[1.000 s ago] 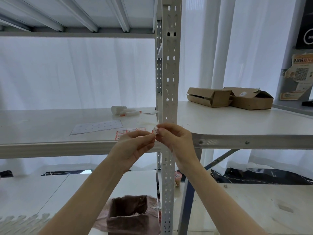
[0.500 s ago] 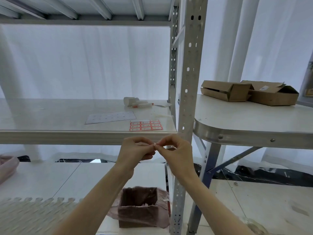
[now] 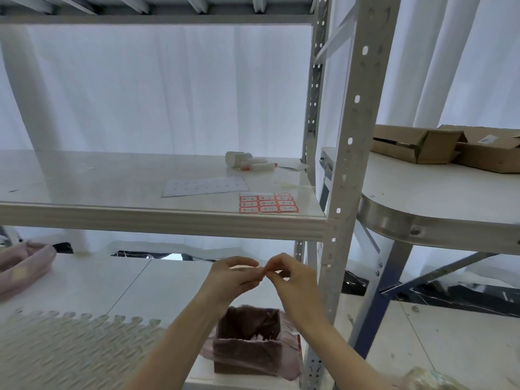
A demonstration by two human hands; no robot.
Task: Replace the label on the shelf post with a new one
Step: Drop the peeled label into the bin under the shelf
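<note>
The shelf post (image 3: pixel 351 153) is perforated metal, painted matt and scuffed. The shelf board (image 3: pixel 112 178) looks smooth and glossy. The label sheet (image 3: pixel 268 203) is paper, the boxes (image 3: pixel 422 144) matt cardboard, the table rim (image 3: pixel 422 229) shiny metal, and the bin liner (image 3: pixel 247 347) thin plastic.

The label (image 3: pixel 262 273) pinched between the left hand (image 3: pixel 233 277) and right hand (image 3: pixel 294 280) is too small to read. Just above the grip, a red label sheet (image 3: pixel 268 203) on the shelf board (image 3: pixel 112 178) bears handwritten codes — "4-2" and "4-1", alternating. Far up-right, the white sticker (image 3: pixel 488 139) on a cardboard box (image 3: pixel 495 157) — illegible.
</note>
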